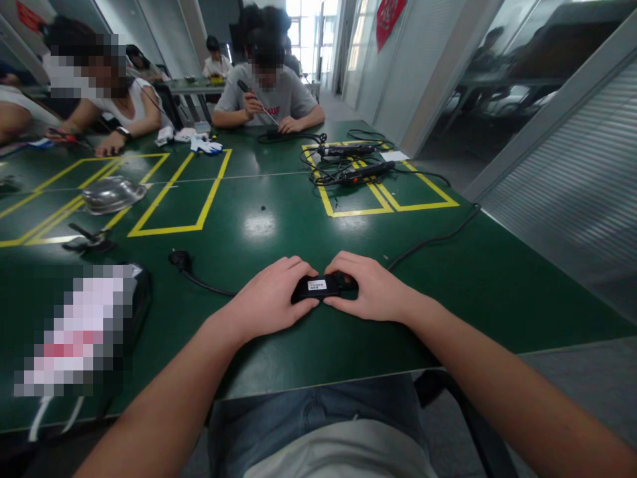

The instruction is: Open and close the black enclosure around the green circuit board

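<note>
one black box (332, 287) sits between the left hand (273, 293) and right hand (371, 287), each pinching an end; best kept level, label (317, 285) uncovered, with the cord (206, 285) left of the grip slack.

Window (295, 30): bright, washed-out backlight
Tabletop (259, 224): dim, pale glare patches
Right-hand partition (572, 149): stretched by edge distortion, soft

From here I see the green counter (472, 285) beneath the hands (371, 289) carrying a black plug (180, 260) to their left, a metal dish (112, 196) farther left, and corded black tools (368, 173) beyond the right one.
</note>
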The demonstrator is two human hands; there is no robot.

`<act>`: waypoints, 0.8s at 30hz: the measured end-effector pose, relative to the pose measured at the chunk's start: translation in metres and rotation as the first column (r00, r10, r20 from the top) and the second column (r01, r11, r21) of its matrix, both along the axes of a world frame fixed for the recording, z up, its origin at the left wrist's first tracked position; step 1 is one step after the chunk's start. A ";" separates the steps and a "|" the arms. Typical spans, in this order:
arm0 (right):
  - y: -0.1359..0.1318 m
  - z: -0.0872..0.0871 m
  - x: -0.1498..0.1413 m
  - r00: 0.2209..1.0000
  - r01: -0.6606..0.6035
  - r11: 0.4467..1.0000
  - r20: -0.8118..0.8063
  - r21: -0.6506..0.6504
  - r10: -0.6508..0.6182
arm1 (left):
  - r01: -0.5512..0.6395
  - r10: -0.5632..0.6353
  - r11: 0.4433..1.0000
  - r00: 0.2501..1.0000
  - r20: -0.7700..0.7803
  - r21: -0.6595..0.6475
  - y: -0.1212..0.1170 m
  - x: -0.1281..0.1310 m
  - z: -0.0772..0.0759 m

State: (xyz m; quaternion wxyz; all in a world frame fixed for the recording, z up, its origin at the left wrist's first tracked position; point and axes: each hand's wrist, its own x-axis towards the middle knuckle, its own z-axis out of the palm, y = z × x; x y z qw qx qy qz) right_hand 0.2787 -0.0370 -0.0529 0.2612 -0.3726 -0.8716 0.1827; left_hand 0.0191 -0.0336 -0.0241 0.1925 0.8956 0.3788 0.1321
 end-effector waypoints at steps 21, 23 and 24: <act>-0.001 0.001 0.000 0.999 0.005 1.000 0.034 0.000 -0.005 | 0.000 0.000 1.000 1.000 0.006 0.003 0.000 0.000 0.000; -0.001 0.001 -0.001 0.999 0.004 1.000 0.038 0.001 -0.004 | -0.001 0.001 1.000 1.000 0.004 0.001 0.000 0.000 0.000; -0.001 0.001 -0.001 0.999 0.004 1.000 0.037 0.001 -0.004 | -0.002 0.002 1.000 1.000 0.002 0.000 0.000 0.000 0.000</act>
